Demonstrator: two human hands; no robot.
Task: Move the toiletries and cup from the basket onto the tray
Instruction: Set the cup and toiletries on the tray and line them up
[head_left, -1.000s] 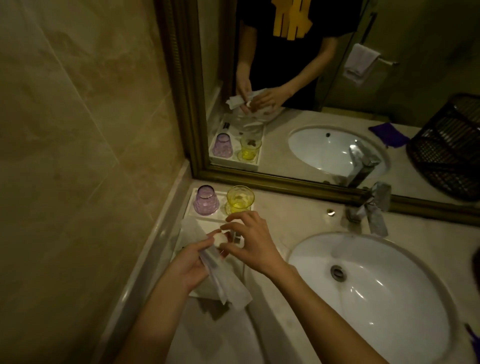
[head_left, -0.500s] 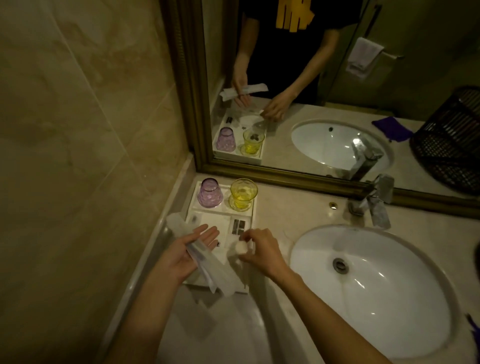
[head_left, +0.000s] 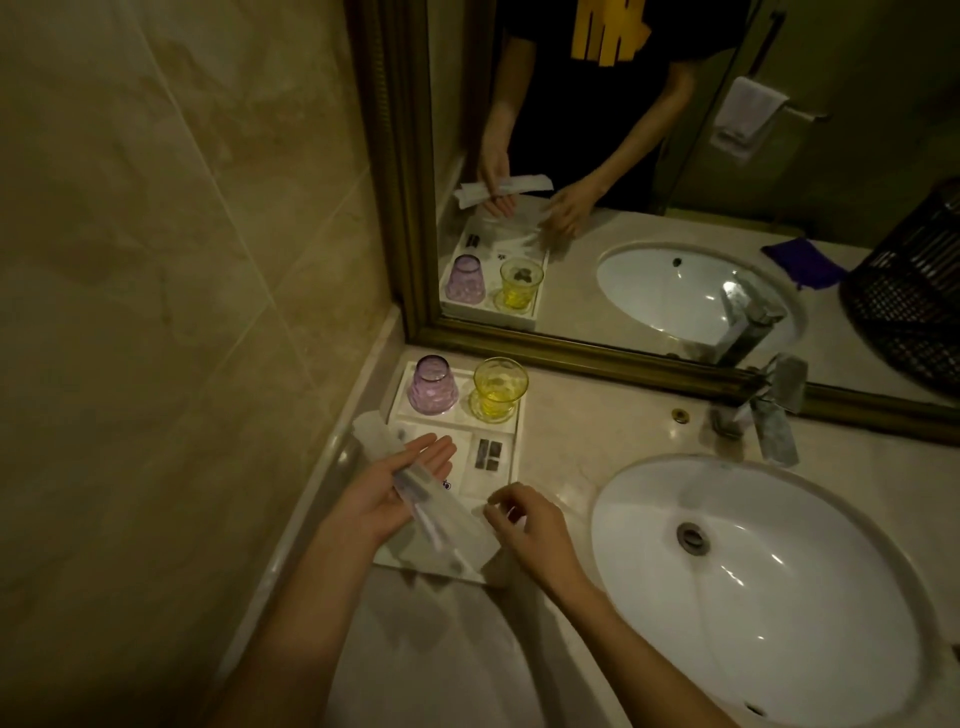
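A white tray (head_left: 517, 447) sits on the counter in the left corner by the mirror. At its far end stand a purple cup (head_left: 432, 385), upside down, and a yellow cup (head_left: 497, 388), upright. A small dark-printed packet (head_left: 488, 455) lies in the tray's middle. My left hand (head_left: 395, 491) lies palm up over the tray and holds a long clear wrapped toothbrush packet (head_left: 441, 525). My right hand (head_left: 530, 525) hovers over the tray's right near edge with its fingers curled; nothing shows in it. The black basket (head_left: 914, 296) shows only in the mirror, at the right.
A white sink basin (head_left: 753, 582) fills the right of the counter, with a chrome tap (head_left: 774, 410) behind it. The gold-framed mirror (head_left: 597, 358) and the tiled wall (head_left: 182, 312) close off the back and left. A purple cloth (head_left: 802, 260) shows in the mirror.
My right hand has set down the small white item on the tray and drawn back toward the near right edge. My left hand still holds the toothbrush packet, palm now more open.
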